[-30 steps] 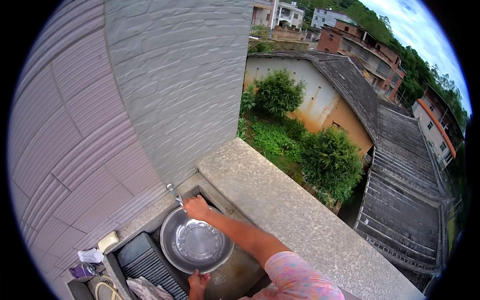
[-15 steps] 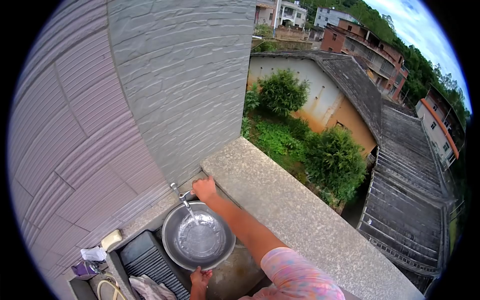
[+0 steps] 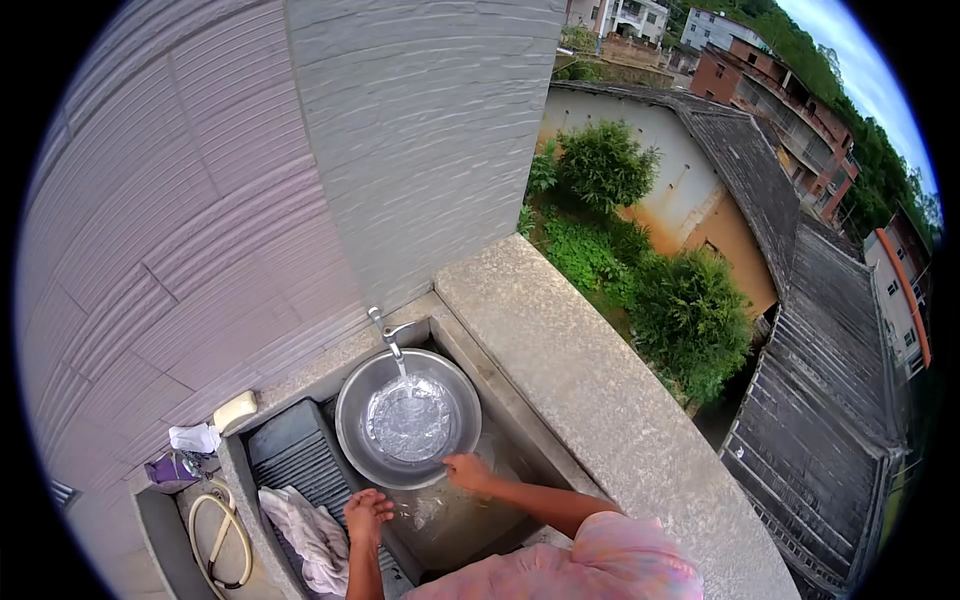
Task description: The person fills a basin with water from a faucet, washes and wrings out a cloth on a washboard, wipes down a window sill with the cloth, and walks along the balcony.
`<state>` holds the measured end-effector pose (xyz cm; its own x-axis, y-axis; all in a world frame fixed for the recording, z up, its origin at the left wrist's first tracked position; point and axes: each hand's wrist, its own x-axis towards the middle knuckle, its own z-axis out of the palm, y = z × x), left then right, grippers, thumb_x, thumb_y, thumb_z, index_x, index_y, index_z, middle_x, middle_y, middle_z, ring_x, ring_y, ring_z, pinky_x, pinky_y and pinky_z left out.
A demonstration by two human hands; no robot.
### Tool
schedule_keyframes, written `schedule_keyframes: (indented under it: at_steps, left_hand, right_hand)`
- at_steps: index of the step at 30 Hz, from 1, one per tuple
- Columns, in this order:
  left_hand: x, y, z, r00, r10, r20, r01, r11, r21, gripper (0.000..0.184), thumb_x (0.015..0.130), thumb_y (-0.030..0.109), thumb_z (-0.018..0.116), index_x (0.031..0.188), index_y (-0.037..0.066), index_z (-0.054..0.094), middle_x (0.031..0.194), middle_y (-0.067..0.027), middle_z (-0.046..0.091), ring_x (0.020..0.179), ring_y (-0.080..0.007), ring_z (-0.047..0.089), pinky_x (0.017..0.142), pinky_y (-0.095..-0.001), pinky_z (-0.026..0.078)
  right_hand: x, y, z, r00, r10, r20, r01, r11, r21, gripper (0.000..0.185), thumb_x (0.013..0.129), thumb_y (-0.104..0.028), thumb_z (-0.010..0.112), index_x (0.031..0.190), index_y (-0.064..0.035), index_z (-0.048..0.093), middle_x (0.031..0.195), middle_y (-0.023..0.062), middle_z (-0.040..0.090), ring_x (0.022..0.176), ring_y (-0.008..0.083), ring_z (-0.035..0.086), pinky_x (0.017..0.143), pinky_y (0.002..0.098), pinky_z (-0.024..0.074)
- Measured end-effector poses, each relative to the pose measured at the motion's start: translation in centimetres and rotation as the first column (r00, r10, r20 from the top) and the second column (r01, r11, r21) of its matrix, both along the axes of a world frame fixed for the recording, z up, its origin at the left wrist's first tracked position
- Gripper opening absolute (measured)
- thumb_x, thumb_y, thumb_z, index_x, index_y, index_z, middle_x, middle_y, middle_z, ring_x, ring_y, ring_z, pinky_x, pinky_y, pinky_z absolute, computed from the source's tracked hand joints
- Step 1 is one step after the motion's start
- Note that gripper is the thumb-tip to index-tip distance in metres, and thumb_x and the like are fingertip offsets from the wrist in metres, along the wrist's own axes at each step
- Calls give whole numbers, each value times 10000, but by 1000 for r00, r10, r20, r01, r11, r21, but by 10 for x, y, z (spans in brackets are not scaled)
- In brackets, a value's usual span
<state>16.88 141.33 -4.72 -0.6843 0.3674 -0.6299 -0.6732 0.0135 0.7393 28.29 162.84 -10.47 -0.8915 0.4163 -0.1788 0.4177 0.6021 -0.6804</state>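
Observation:
Water runs from a metal tap (image 3: 391, 338) into a round metal basin (image 3: 353, 418), which stands in a concrete sink (image 3: 455, 345) and holds some water. My right hand (image 3: 470, 473) is at the basin's near right rim, its fingers curled; whether they grip the rim is hard to tell. Just below the basin, my left hand (image 3: 368, 512) is off the rim with its fingers bent and partly apart, nothing in it. A light cloth (image 3: 308, 535) lies on the ribbed washboard (image 3: 292, 445) left of the basin.
A soap bar (image 3: 235, 411), a white packet (image 3: 194, 438) and a purple item (image 3: 170, 470) lie at the left. A cream hose (image 3: 196, 530) is coiled in the neighbouring trough. A wide stone ledge (image 3: 590, 380) runs along the right, with walls behind.
My right hand has left the tap and come down to the basin's near rim. Water now flows from the tap. My left hand has moved off the rim, and the view has shifted.

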Motion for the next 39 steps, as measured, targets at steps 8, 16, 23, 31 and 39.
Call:
schedule_keyframes:
  at_steps: [8,16,23,31,39]
  left_hand:
    - [-14,-66,18,504,-705,-499,-418,306,-855,361,652,227,651,952,50,554,1010,-141,506,897,-329,460,765,-416,387]
    - [-4,-81,10,490,-812,-316,-577,-30,-816,339,670,265,644,948,90,558,1085,-141,447,967,-334,434,792,-437,366]
    - [-28,-130,5,589,-632,-504,-315,395,-863,261,665,161,640,898,60,577,919,-172,559,823,-353,549,701,-399,455]
    - [-37,-29,155,555,-196,-808,-59,960,-274,221,721,40,616,939,13,587,832,-72,590,758,-168,554,697,-258,433]
    - [-19,69,232,605,273,-748,-33,947,319,238,784,63,596,1010,-2,561,903,-40,575,802,-77,510,713,-198,408]
  right_hand:
    - [82,-51,-37,1000,20,-8,-21,984,-176,139,735,-158,498,746,-26,541,740,196,551,724,386,530,624,436,415]
    - [78,-45,-18,995,104,8,-99,968,-230,125,733,-149,526,754,-27,541,734,188,552,696,364,532,619,408,419]
    - [82,-43,-19,997,34,-73,-49,976,-211,130,741,-136,523,779,-14,547,744,184,563,732,360,545,638,402,427]
    - [58,-37,-8,989,101,-108,-129,946,-296,106,737,-108,495,741,-6,524,735,209,544,729,386,530,618,401,425]
    - [26,-25,43,989,-116,-95,53,865,-499,550,719,-137,569,1211,20,381,995,202,550,759,315,572,685,365,451]
